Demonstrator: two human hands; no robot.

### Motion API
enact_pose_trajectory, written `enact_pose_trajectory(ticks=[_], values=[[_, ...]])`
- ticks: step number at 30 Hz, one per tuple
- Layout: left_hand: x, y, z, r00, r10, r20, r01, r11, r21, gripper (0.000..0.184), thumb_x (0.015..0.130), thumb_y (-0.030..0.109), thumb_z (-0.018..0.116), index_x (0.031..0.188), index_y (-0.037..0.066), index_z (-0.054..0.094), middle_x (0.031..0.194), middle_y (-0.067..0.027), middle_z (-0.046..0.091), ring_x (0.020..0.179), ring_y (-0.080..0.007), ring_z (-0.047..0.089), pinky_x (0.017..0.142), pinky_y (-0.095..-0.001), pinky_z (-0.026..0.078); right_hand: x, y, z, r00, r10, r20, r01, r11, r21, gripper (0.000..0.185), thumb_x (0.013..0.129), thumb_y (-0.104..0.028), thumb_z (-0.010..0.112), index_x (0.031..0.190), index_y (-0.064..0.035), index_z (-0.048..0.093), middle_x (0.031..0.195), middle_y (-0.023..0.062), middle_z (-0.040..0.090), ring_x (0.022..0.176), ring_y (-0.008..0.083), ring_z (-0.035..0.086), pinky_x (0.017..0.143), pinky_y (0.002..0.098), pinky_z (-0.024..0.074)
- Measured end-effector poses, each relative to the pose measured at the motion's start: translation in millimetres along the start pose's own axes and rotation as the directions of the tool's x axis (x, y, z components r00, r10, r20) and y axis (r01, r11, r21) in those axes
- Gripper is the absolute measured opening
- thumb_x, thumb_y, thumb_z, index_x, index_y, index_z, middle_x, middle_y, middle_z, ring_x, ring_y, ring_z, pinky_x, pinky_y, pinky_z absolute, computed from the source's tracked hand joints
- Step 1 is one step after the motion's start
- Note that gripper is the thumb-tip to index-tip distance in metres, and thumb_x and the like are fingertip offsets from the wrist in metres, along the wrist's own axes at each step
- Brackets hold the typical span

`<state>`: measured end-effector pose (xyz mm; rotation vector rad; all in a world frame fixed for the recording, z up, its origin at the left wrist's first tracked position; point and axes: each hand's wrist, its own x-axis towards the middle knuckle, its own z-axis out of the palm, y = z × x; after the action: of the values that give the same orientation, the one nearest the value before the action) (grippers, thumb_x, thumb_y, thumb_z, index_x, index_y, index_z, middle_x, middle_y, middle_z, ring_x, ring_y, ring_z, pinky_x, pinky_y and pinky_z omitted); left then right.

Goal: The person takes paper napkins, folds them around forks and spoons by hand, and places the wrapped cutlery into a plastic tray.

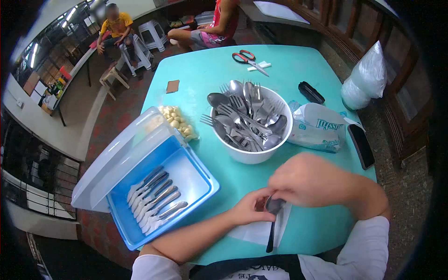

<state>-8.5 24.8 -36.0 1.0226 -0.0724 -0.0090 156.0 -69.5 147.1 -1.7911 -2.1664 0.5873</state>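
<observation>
My left hand (254,205) has its thumb and fingers around the bowl end of a spoon (274,205), whose dark handle points down toward me. Above the same end, my right hand (305,179) is closed with curled fingers, slightly blurred; what it pinches is hidden. Beneath the spoon lies a white paper napkin (252,232). A white tub (249,156) heaped with loose spoons and forks (247,114) stands just beyond my hands. To the left, a blue box (205,186) holds several pieces of cutlery (154,200) with their lower ends wrapped in white paper.
The box's translucent lid (116,158) leans open. Behind it sits a bag of pale pieces (177,122). A tissue pack (319,128), a phone (360,145) and a black case (311,92) lie right. Scissors (249,60) lie at the back. Two people sit beyond the table.
</observation>
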Motion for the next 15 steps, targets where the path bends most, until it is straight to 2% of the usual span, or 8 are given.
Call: enact_pose_trajectory(ticks=[2,3,6,7,9,11,14,15], values=[[5.2,-10.5,-6.1,0.994,-0.106,0.034,0.098,0.975,0.199,0.036,0.09,0.025,0.074,0.116,0.004,0.063,0.092,0.0011,0.061,0.079,-0.0072,0.054,0.071,-0.0233,0.043,5.1,11.1,31.6,0.999,0.037,0.02,-0.038,0.999,0.032,0.011,0.076,-0.015,0.071,0.082,-0.0059,0.069,0.077,0.0129,0.067,0.074,0.0324,0.066,0.066,0.042,0.0517],[6.5,-7.9,0.2,1.0,0.004,-0.009,-0.002,0.973,0.233,0.026,0.09,0.021,0.072,0.108,0.005,0.064,0.084,0.0032,0.061,0.074,-0.0058,0.056,0.065,-0.0236,0.044,8.8,14.0,37.8,0.998,0.068,0.017,-0.069,0.995,0.066,0.01,0.077,-0.013,0.072,0.082,-0.0056,0.07,0.075,0.0112,0.067,0.07,0.03,0.065,0.064,0.0401,0.0511],[9.6,0.0,-10.7,0.975,-0.223,-0.02,0.223,0.958,0.182,0.024,0.091,0.021,0.071,0.107,0.004,0.064,0.082,0.0024,0.06,0.066,-0.0056,0.055,0.058,-0.0227,0.043,11.1,19.6,26.0,0.99,0.121,-0.076,-0.102,0.972,0.211,0.01,0.077,-0.012,0.073,0.084,-0.0047,0.072,0.07,0.009,0.066,0.064,0.024,0.064,0.062,0.036,0.0501],[12.3,-0.7,-14.3,0.961,-0.275,0.008,0.267,0.939,0.219,0.027,0.092,0.016,0.067,0.117,0.005,0.062,0.077,0.0022,0.058,0.06,-0.006,0.053,0.053,-0.0224,0.042,13.4,24.9,17.6,0.985,0.126,-0.121,-0.09,0.96,0.265,0.01,0.077,-0.012,0.073,0.084,-0.0044,0.073,0.069,0.0088,0.066,0.063,0.0222,0.064,0.062,0.035,0.0499],[14.8,0.1,-9.7,0.989,-0.144,0.031,0.135,0.969,0.209,0.034,0.092,0.014,0.065,0.125,0.007,0.057,0.075,0.0023,0.056,0.059,-0.0066,0.053,0.053,-0.0223,0.042,22.4,40.9,-5.0,0.896,0.235,-0.377,-0.165,0.964,0.209,0.02,0.079,-0.021,0.074,0.09,-0.0046,0.073,0.075,0.0114,0.07,0.066,0.0237,0.066,0.066,0.0391,0.0524],[12.4,4.6,0.6,0.998,-0.04,0.043,0.029,0.973,0.228,0.04,0.094,0.014,0.063,0.132,0.01,0.053,0.074,0.0033,0.054,0.06,-0.0062,0.052,0.054,-0.0221,0.042,35.0,48.5,-33.6,0.763,0.381,-0.522,-0.366,0.92,0.137,0.017,0.077,-0.018,0.076,0.09,-0.006,0.074,0.085,0.0107,0.068,0.077,0.0241,0.065,0.075,0.0371,0.0519],[9.4,12.1,6.9,1.0,-0.003,0.026,-0.004,0.964,0.266,0.043,0.097,0.015,0.058,0.139,0.012,0.049,0.075,0.005,0.052,0.064,-0.0049,0.05,0.056,-0.0219,0.041,49.4,75.7,-39.1,0.77,0.212,-0.602,-0.381,0.909,-0.167,0.016,0.072,-0.014,0.08,0.086,-0.0089,0.075,0.096,0.0106,0.063,0.094,0.0259,0.061,0.084,0.0358,0.0488],[9.3,12.3,7.4,0.999,-0.037,0.003,0.035,0.971,0.237,0.041,0.098,0.016,0.057,0.138,0.012,0.05,0.075,0.0049,0.051,0.064,-0.0049,0.049,0.056,-0.0223,0.041,53.8,82.7,-41.0,0.81,0.24,-0.536,-0.367,0.919,-0.143,0.018,0.07,-0.013,0.082,0.086,-0.0097,0.075,0.098,0.0103,0.06,0.097,0.0266,0.059,0.086,0.036,0.0476]])
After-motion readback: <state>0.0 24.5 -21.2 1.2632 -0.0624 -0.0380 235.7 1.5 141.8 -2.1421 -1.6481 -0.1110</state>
